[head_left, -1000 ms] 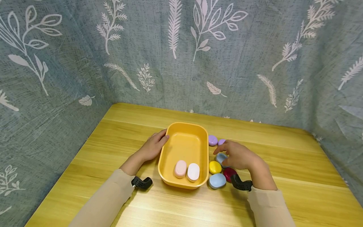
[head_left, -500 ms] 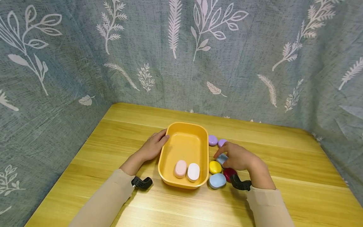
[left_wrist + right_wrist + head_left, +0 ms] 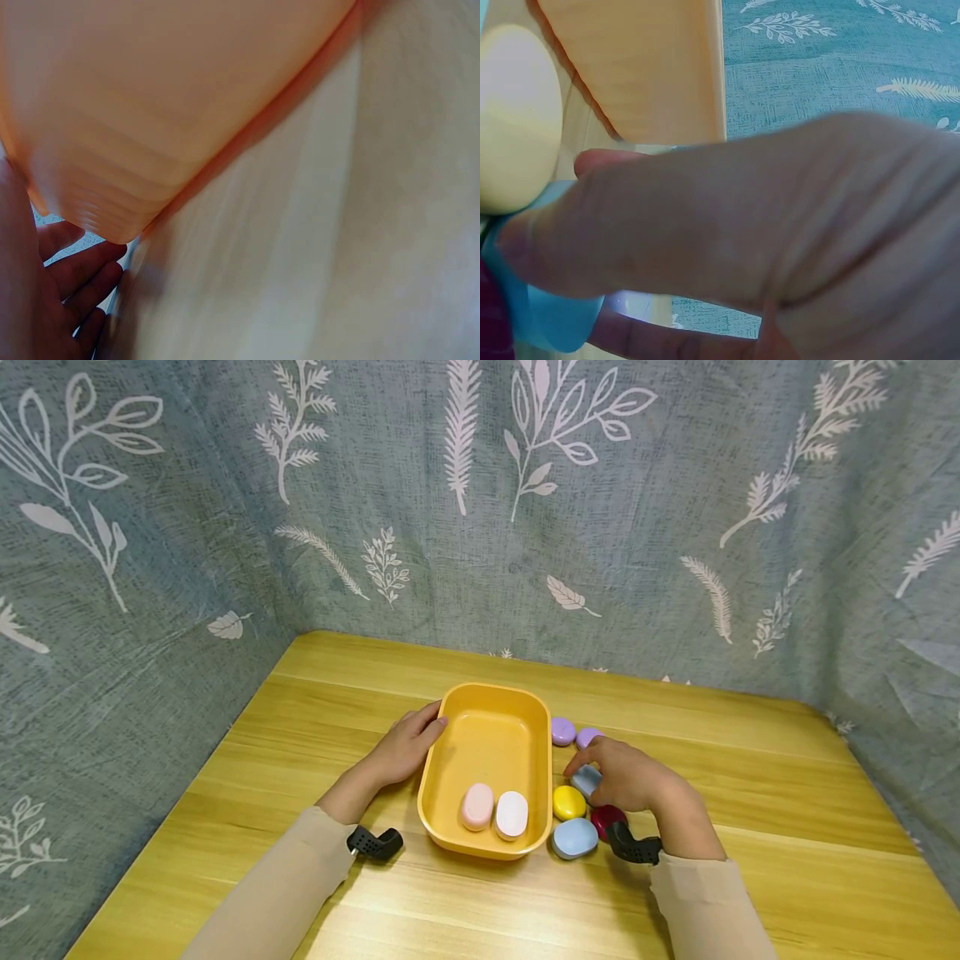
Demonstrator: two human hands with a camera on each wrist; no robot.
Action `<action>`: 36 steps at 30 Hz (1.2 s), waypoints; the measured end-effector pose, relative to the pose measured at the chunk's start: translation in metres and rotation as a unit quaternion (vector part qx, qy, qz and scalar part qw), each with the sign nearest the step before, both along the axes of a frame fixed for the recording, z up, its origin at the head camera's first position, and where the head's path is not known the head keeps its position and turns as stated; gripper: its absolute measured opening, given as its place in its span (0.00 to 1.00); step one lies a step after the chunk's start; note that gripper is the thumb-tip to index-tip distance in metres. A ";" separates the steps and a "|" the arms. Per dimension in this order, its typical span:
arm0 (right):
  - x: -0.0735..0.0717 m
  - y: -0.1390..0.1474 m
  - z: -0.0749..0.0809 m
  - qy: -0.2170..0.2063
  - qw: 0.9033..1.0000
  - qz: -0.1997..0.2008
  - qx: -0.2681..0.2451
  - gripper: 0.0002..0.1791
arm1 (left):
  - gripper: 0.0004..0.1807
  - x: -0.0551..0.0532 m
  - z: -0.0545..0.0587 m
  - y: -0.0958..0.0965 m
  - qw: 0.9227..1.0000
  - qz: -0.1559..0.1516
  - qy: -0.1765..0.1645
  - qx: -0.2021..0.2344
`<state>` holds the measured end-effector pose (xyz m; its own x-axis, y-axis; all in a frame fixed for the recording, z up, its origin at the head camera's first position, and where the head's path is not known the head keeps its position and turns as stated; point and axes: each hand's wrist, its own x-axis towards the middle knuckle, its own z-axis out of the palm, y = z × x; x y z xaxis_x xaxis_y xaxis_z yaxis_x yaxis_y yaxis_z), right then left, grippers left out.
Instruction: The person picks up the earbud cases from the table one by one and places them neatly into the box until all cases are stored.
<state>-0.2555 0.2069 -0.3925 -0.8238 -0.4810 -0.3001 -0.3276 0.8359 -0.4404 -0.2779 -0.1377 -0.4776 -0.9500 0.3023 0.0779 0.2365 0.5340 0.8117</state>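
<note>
My left hand (image 3: 408, 745) holds the left side of a yellow-orange tub (image 3: 487, 691), its thumb at the rim and its fingers along the outside wall. The tub's wall (image 3: 150, 112) fills much of the left wrist view. Inside the tub lie a pink oval piece (image 3: 477, 806) and a white oval piece (image 3: 512, 814). My right hand (image 3: 633, 774) reaches down over a small blue rounded piece (image 3: 585, 780) right of the tub. In the right wrist view the thumb presses on this blue piece (image 3: 562, 319), with fingers on its far side; the hand partly hides it.
Close about the right hand lie a yellow oval piece (image 3: 569, 802), a dark red piece (image 3: 606, 820), another light blue piece (image 3: 575, 838) and two purple pieces (image 3: 563, 732). All rest on the wooden table (image 3: 360, 681). A leaf-patterned curtain (image 3: 420, 568) hangs behind and at the sides.
My right hand has come slightly down and left over the blue piece, so more of the second purple piece shows. The left hand and tub stay in place.
</note>
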 end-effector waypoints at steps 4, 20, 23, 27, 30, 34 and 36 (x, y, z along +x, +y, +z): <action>0.000 -0.001 0.001 -0.007 1.000 -0.011 0.001 0.28 | 0.33 -0.002 0.000 0.000 1.000 -0.008 0.002 0.002; -0.003 -0.003 -0.002 0.016 0.999 -0.021 0.021 0.29 | 0.34 -0.002 0.004 0.000 1.000 0.002 0.003 -0.002; -0.003 -0.003 -0.002 0.025 0.999 -0.021 0.025 0.28 | 0.34 -0.002 0.004 0.000 1.000 -0.002 0.005 -0.001; -0.003 -0.002 -0.003 0.042 0.999 -0.012 0.025 0.27 | 0.33 -0.002 0.003 0.001 1.000 0.003 0.003 -0.002; -0.003 -0.001 -0.005 0.053 0.998 -0.007 0.024 0.26 | 0.31 -0.001 0.001 0.002 1.000 0.014 -0.002 -0.006; -0.002 0.000 -0.006 0.056 0.998 -0.004 0.018 0.26 | 0.31 0.000 -0.001 0.003 1.000 0.021 -0.002 -0.008; -0.002 0.000 -0.006 0.058 0.998 -0.001 0.016 0.25 | 0.31 0.000 -0.002 0.003 1.000 0.021 -0.002 -0.007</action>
